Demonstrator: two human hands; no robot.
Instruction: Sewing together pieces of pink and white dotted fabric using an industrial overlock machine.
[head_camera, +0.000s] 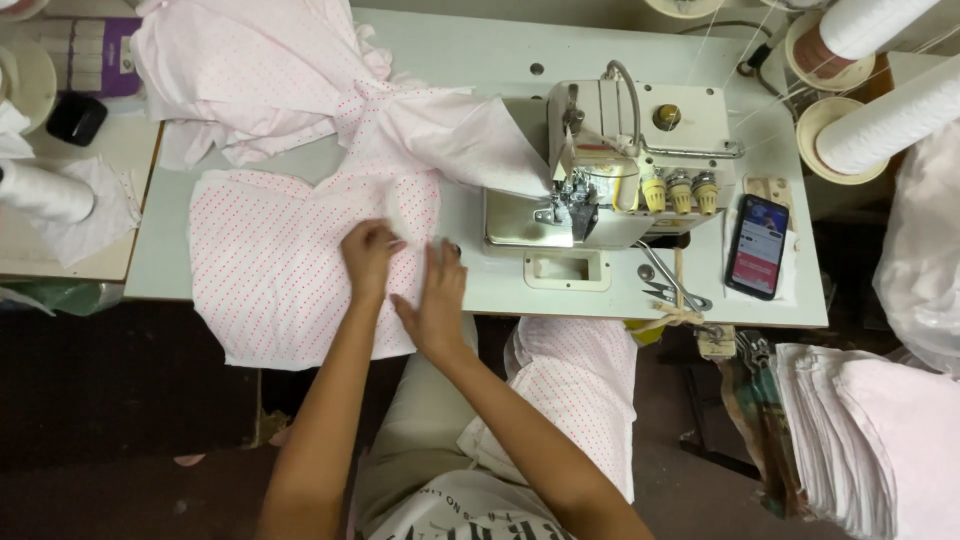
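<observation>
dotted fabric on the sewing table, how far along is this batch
Done, it seems: a bunched heap of dotted fabric lies behind the overlock sewing machine. In hand: the left hand and right hand press flat on a dotted piece on the table, left of the presser foot, not yet under it. Left: more dotted fabric on the lap and a folded stack at the right.

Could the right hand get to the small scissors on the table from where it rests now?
Probably yes: the right hand lies flat on the dotted fabric, and the scissors lie uncovered on the table right of the sewing machine.
</observation>
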